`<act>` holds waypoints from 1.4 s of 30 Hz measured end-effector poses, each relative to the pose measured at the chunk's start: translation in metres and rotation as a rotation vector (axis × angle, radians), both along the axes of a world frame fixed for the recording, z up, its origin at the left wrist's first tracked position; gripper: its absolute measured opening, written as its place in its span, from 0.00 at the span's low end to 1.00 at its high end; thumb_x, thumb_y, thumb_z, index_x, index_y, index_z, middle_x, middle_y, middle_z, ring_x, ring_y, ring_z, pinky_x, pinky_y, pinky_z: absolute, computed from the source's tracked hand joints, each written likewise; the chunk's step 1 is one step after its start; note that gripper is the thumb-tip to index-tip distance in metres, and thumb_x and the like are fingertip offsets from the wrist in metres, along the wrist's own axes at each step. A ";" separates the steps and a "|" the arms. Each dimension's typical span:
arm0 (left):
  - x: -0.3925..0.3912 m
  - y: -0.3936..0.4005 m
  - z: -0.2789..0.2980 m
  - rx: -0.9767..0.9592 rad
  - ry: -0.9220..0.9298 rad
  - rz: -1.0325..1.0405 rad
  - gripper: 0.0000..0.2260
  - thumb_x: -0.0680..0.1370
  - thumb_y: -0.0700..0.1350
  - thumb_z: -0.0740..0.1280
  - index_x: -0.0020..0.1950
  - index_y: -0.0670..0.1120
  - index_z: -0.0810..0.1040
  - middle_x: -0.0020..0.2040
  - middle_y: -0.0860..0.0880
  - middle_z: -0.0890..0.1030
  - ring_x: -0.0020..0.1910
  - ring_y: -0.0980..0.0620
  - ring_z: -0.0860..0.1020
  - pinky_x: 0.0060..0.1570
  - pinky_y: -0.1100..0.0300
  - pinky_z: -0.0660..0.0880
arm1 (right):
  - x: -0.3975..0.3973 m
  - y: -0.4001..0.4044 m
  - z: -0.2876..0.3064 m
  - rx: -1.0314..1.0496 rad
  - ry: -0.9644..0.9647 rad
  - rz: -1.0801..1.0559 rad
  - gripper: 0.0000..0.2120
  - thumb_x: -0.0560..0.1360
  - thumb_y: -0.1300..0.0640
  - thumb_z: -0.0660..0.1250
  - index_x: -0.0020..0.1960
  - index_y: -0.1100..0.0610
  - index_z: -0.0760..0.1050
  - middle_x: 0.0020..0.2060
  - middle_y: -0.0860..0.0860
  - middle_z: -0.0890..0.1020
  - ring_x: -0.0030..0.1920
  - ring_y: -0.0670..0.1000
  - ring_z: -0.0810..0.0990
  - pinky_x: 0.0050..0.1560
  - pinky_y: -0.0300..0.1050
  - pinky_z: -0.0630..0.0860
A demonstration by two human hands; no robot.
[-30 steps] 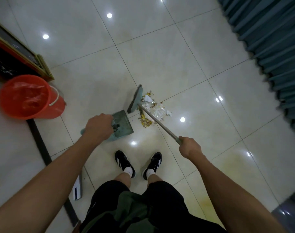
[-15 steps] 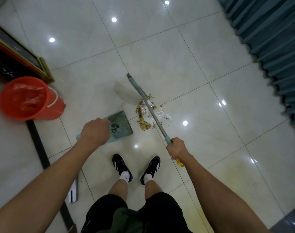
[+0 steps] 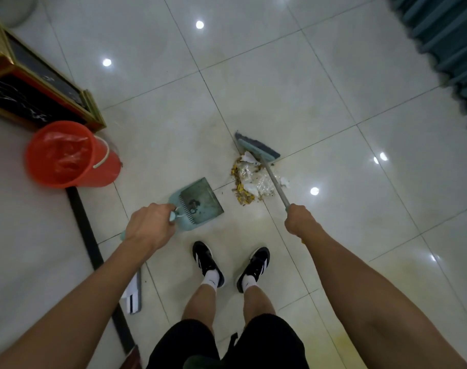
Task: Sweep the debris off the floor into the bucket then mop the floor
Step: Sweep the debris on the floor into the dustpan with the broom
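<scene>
Two hands work apart: left hand (image 3: 149, 230) grips a dustpan (image 3: 200, 202) handle, right hand (image 3: 297, 218) grips a broom (image 3: 256, 147) behind debris (image 3: 249, 179) (beside the dustpan); red bucket (image 3: 69, 155) stands far left.

Dim overhead spotlights are glaring as white dots on the glossy pale tiled floor (image 3: 253, 83); wide-angle distortion is bending blurred edges
</scene>
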State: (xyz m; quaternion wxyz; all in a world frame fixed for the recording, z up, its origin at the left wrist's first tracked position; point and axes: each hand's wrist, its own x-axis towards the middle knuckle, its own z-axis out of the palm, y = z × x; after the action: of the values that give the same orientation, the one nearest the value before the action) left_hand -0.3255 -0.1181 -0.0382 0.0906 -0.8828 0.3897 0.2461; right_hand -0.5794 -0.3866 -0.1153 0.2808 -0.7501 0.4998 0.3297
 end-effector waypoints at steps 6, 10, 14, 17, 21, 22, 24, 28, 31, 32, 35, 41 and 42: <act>0.006 -0.019 0.004 -0.025 -0.018 -0.001 0.06 0.74 0.47 0.66 0.49 0.52 0.79 0.46 0.44 0.82 0.46 0.39 0.81 0.39 0.55 0.70 | -0.017 0.059 0.003 0.090 -0.046 0.004 0.15 0.79 0.63 0.60 0.65 0.64 0.71 0.58 0.61 0.78 0.55 0.59 0.80 0.50 0.47 0.78; 0.004 -0.039 0.007 0.001 -0.014 -0.008 0.10 0.74 0.44 0.65 0.53 0.51 0.80 0.48 0.43 0.81 0.47 0.40 0.81 0.40 0.56 0.70 | -0.028 0.093 0.010 0.164 -0.027 -0.024 0.12 0.79 0.62 0.61 0.62 0.62 0.72 0.55 0.60 0.78 0.44 0.55 0.77 0.43 0.46 0.77; -0.006 -0.048 0.010 0.050 -0.003 -0.040 0.09 0.76 0.43 0.65 0.54 0.50 0.79 0.47 0.46 0.81 0.46 0.44 0.80 0.39 0.57 0.66 | -0.038 0.109 0.017 0.219 -0.057 -0.075 0.09 0.81 0.60 0.60 0.58 0.61 0.73 0.50 0.59 0.79 0.42 0.55 0.79 0.40 0.48 0.80; -0.009 -0.047 0.010 0.074 0.004 -0.040 0.08 0.76 0.44 0.64 0.55 0.50 0.78 0.49 0.46 0.81 0.47 0.45 0.80 0.40 0.57 0.67 | -0.045 0.116 0.020 0.275 -0.063 -0.097 0.08 0.80 0.61 0.60 0.57 0.61 0.73 0.47 0.58 0.79 0.40 0.55 0.80 0.42 0.52 0.83; -0.012 -0.039 0.010 0.068 0.019 -0.024 0.07 0.77 0.47 0.65 0.54 0.50 0.78 0.49 0.47 0.81 0.44 0.46 0.79 0.40 0.57 0.67 | -0.053 0.130 0.024 0.384 -0.077 -0.158 0.16 0.79 0.61 0.62 0.67 0.59 0.71 0.46 0.55 0.77 0.40 0.52 0.77 0.35 0.45 0.79; -0.012 -0.036 0.010 0.067 0.021 -0.012 0.07 0.77 0.47 0.65 0.54 0.50 0.78 0.49 0.47 0.81 0.42 0.47 0.78 0.39 0.57 0.67 | -0.054 0.134 0.026 0.408 -0.084 -0.181 0.19 0.79 0.60 0.62 0.70 0.58 0.70 0.45 0.54 0.77 0.39 0.51 0.77 0.32 0.42 0.77; -0.013 -0.031 0.008 0.066 0.017 0.021 0.06 0.77 0.47 0.64 0.53 0.50 0.77 0.48 0.47 0.81 0.39 0.48 0.74 0.38 0.57 0.66 | -0.057 0.140 0.031 0.452 -0.105 -0.230 0.21 0.80 0.60 0.62 0.73 0.56 0.68 0.43 0.54 0.77 0.36 0.52 0.77 0.27 0.40 0.74; -0.017 -0.020 0.007 0.063 0.012 0.056 0.05 0.77 0.46 0.63 0.51 0.50 0.76 0.46 0.48 0.80 0.38 0.48 0.72 0.39 0.56 0.65 | -0.067 0.142 0.039 0.502 -0.145 -0.248 0.17 0.79 0.60 0.62 0.67 0.56 0.73 0.40 0.56 0.78 0.31 0.51 0.77 0.27 0.41 0.75; -0.014 -0.014 0.012 0.049 0.010 0.096 0.05 0.77 0.46 0.63 0.50 0.49 0.77 0.44 0.48 0.79 0.38 0.48 0.72 0.38 0.56 0.66 | -0.079 0.135 0.045 0.497 -0.177 -0.307 0.11 0.77 0.60 0.63 0.59 0.55 0.77 0.32 0.53 0.76 0.23 0.46 0.72 0.25 0.40 0.72; -0.011 -0.013 0.014 0.039 0.012 0.113 0.05 0.77 0.46 0.63 0.50 0.49 0.77 0.44 0.48 0.79 0.38 0.48 0.72 0.39 0.56 0.66 | -0.084 0.132 0.047 0.487 -0.185 -0.327 0.10 0.77 0.60 0.64 0.56 0.52 0.77 0.30 0.53 0.75 0.22 0.45 0.70 0.24 0.41 0.71; -0.005 -0.008 0.021 0.015 0.017 0.131 0.06 0.75 0.44 0.64 0.49 0.49 0.78 0.41 0.48 0.77 0.37 0.47 0.73 0.39 0.56 0.67 | -0.096 0.123 0.052 0.443 -0.196 -0.383 0.12 0.77 0.61 0.64 0.57 0.50 0.76 0.29 0.52 0.72 0.21 0.45 0.67 0.24 0.40 0.68; -0.013 -0.014 0.029 -0.012 0.026 0.106 0.08 0.75 0.43 0.65 0.52 0.49 0.80 0.47 0.45 0.82 0.45 0.42 0.80 0.42 0.55 0.71 | -0.105 0.094 0.059 0.281 -0.218 -0.370 0.24 0.75 0.59 0.66 0.71 0.55 0.72 0.33 0.53 0.76 0.23 0.47 0.70 0.22 0.38 0.69; -0.015 -0.017 0.030 -0.014 0.022 0.098 0.08 0.75 0.44 0.65 0.52 0.49 0.81 0.47 0.45 0.81 0.44 0.43 0.80 0.42 0.55 0.71 | -0.105 0.089 0.060 0.252 -0.227 -0.343 0.24 0.76 0.59 0.66 0.72 0.56 0.72 0.34 0.53 0.76 0.24 0.47 0.72 0.22 0.38 0.70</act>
State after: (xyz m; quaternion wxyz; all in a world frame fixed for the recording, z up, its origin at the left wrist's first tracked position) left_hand -0.3404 -0.1349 -0.0078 0.0679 -0.8987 0.3486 0.2573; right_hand -0.6846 -0.2974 -0.0553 0.4785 -0.6454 0.5402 0.2504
